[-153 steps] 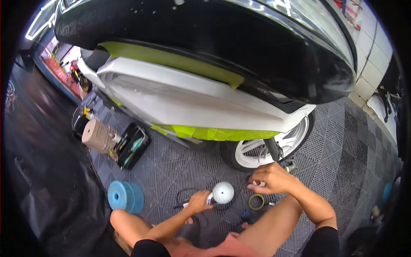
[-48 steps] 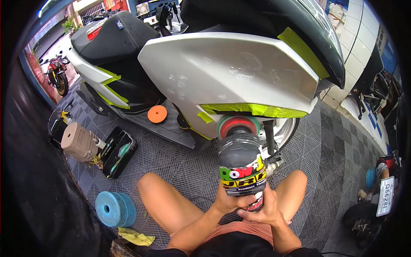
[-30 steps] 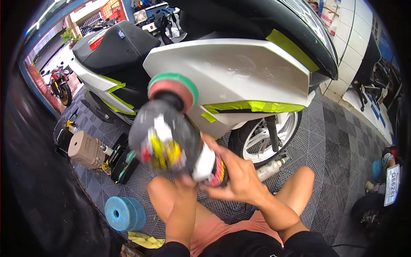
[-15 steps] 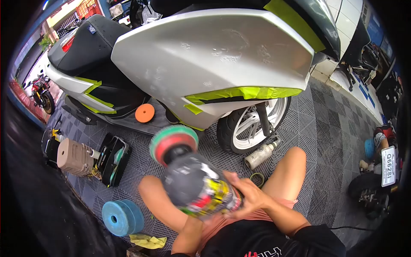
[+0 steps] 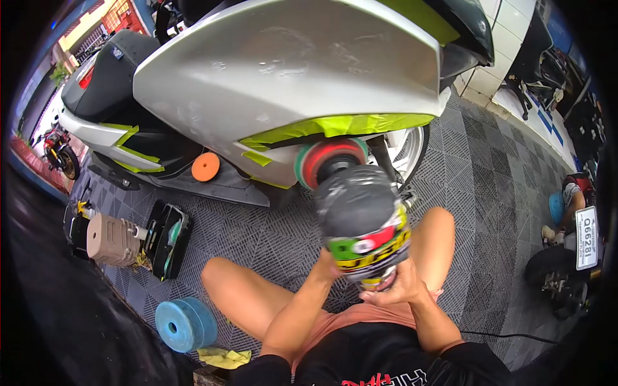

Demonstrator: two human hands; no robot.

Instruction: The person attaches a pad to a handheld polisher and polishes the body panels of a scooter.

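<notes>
A dark polisher (image 5: 357, 202) with bright stickers is held up in front of me, its red and green round pad (image 5: 306, 164) pointing at the scooter. My right hand (image 5: 400, 284) is wrapped round the rear end of the polisher. On its left side my left hand (image 5: 329, 264) grips the body, with most of the fingers hidden behind it. The pad overlaps the lower edge of the silver scooter panel (image 5: 257, 77), under the green masking tape (image 5: 347, 126); I cannot tell whether it touches. White smears of paste dot the panel.
An orange pad (image 5: 206, 167) lies on the scooter's footboard. To the left are an open black case (image 5: 168, 241), a beige case (image 5: 111, 237), a blue spool-shaped stool (image 5: 187, 325) and a yellow cloth (image 5: 224, 358). A cord (image 5: 508, 335) runs right, towards a motorcycle plate (image 5: 586, 238).
The polisher has swung right and forward, up to the panel's lower edge. My left hand now shows at its left side. The view has shifted slightly, and the polisher covers the bottle by the wheel.
</notes>
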